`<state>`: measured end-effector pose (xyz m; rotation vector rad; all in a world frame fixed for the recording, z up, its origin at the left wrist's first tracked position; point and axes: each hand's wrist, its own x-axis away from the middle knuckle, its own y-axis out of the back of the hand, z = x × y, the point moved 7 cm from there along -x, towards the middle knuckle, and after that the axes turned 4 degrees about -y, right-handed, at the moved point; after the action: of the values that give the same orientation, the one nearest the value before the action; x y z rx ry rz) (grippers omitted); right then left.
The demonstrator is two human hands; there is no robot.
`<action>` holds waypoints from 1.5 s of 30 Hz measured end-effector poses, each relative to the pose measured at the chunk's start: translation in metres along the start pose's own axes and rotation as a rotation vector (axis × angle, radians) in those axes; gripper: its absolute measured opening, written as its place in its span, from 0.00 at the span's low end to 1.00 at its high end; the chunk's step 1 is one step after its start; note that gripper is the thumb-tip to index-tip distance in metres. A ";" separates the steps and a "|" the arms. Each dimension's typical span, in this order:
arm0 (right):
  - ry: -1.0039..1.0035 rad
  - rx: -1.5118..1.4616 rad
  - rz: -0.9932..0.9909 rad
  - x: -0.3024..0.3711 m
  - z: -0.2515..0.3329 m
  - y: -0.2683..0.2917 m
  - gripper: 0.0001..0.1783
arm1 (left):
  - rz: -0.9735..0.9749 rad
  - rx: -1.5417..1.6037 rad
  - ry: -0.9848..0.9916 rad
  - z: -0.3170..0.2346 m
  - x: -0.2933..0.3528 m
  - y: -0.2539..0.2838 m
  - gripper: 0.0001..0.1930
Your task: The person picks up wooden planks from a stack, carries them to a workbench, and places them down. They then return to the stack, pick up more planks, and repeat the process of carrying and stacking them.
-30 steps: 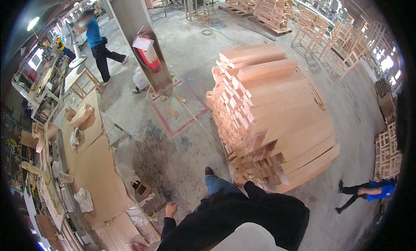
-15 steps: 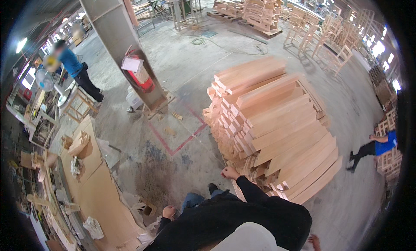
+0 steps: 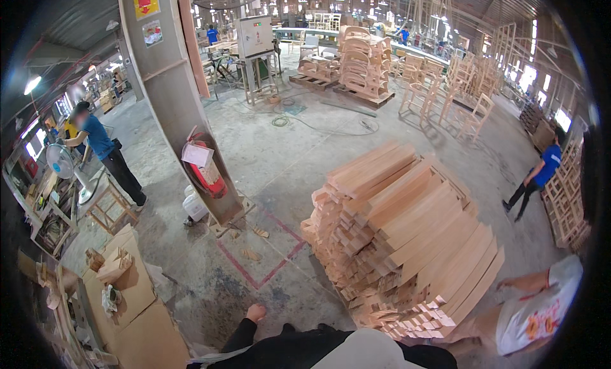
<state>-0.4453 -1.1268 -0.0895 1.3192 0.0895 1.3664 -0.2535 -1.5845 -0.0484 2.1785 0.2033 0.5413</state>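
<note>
My left hand (image 3: 256, 313) hangs over the concrete floor at the lower middle, its fingers loosely curled in, with nothing seen in it. My right hand is out of the picture. In front of me and to the right stands a big stack of sawn wooden boards (image 3: 420, 226), their cut ends facing left and toward me. A co-worker in a white shirt (image 3: 541, 308) leans in beside the stack at the lower right, one arm (image 3: 471, 329) reaching to its near end.
A steel column (image 3: 168, 82) with a red fire extinguisher (image 3: 207, 171) rises left of centre. A cardboard-covered bench (image 3: 143, 321) lies at lower left. People in blue stand by a fan (image 3: 60, 160) and walk at right (image 3: 541, 168). Chair frames (image 3: 474, 117) stand farther back.
My view has tilted up. My right hand, earlier at the stack's near corner, has left the picture. The co-worker in white has come into view, and the person in blue at right has moved.
</note>
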 end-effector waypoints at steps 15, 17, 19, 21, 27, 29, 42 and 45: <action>-0.461 -0.773 -0.298 -0.043 0.007 0.033 0.24 | 0.281 0.064 0.119 0.001 -0.004 0.005 0.16; -0.163 -0.616 -0.465 -0.044 0.038 0.074 0.18 | 0.266 0.193 0.208 0.049 -0.008 -0.016 0.16; -0.403 -0.681 -0.503 -0.036 0.047 0.099 0.16 | 0.228 0.371 0.247 0.084 -0.023 -0.037 0.16; -0.509 -0.858 -0.447 -0.012 0.076 0.143 0.16 | 0.182 0.492 0.210 0.103 -0.039 -0.047 0.14; -0.484 -0.947 -0.604 0.011 0.106 0.148 0.14 | 0.326 0.436 0.152 0.084 -0.090 -0.059 0.12; -0.448 -0.962 -0.551 0.035 0.135 0.178 0.15 | 0.282 0.443 0.124 0.091 -0.104 -0.063 0.12; -0.375 -1.398 -1.547 0.401 0.083 0.278 0.18 | 0.676 0.224 -0.514 -0.233 -0.058 -0.008 0.21; -0.564 -1.467 -1.880 0.455 0.007 0.236 0.17 | 0.808 0.448 -0.442 -0.342 -0.012 -0.002 0.21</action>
<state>-0.4480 -0.8781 0.3593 -0.0754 -0.0705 -0.6558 -0.4176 -1.3429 0.1302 2.7176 -0.9081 0.4471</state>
